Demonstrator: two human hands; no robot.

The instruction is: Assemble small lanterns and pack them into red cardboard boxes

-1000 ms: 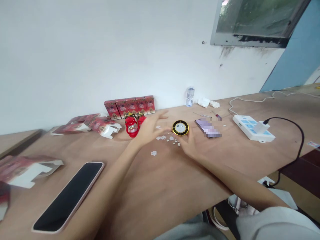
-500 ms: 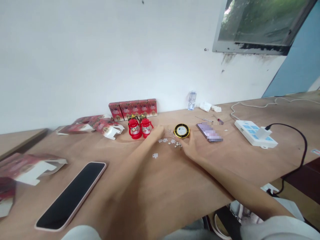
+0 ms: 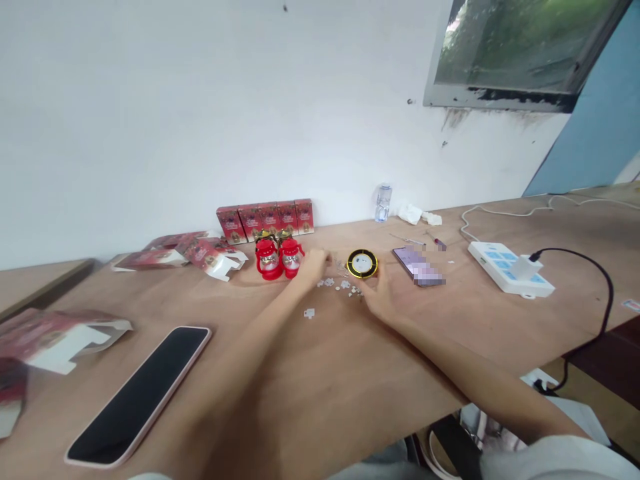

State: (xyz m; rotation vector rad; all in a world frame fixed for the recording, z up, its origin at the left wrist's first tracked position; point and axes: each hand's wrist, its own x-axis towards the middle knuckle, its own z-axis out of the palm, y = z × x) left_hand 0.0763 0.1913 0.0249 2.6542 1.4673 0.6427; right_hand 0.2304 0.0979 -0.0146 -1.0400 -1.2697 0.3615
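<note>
My right hand (image 3: 380,298) is closed at the near right edge of a round black disc with a gold rim and white centre (image 3: 363,264), its thumb and fingers either side of the edge. My left hand (image 3: 313,266) is just left of the disc, fingers drawn together; whatever they hold is too small to make out. Small clear and pale bits (image 3: 345,285) are scattered on the table between the hands. One flat white piece (image 3: 310,313) lies nearer to me. Two red lanterns (image 3: 269,260) stand upright beside my left hand.
Behind the lanterns stands a row of red boxes (image 3: 270,219). Flattened red packaging (image 3: 210,255) lies left. A black phone (image 3: 143,393) is near front left, another phone (image 3: 417,265) right of the disc. Farther right are a screwdriver (image 3: 439,244) and power strip (image 3: 505,270); a bottle (image 3: 383,203) stands behind.
The left hand has shifted slightly to the left, toward the lanterns. The right hand keeps its place at the disc. The whole view has moved a little.
</note>
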